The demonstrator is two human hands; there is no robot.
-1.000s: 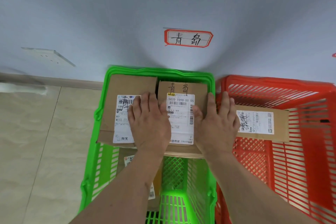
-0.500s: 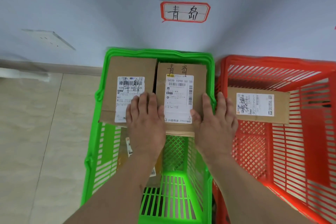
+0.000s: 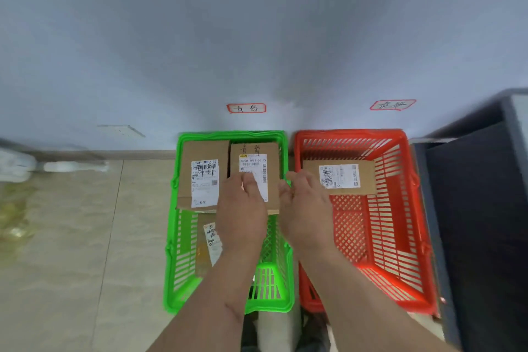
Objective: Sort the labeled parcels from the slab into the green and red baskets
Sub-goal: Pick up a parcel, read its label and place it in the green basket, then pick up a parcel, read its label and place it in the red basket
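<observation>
While both hands hover loose and holding nothing, the right-hand cardboard parcel [image 3: 255, 177] lies flat at the green basket's [image 3: 175, 237] far end, left hand [image 3: 243, 214] over its near edge, right hand [image 3: 304, 208] just beside it.

We are looking at a glossy green plastic lattice basket [image 3: 175, 208] and a glossy red plastic lattice basket [image 3: 400, 208]. We are seeing matt brown cardboard parcels [image 3: 200, 151] bearing smooth white paper shipping labels [image 3: 204, 183]. We are also noting polished beige floor tiles [image 3: 71, 237] and a matt painted wall [image 3: 257, 37].
</observation>
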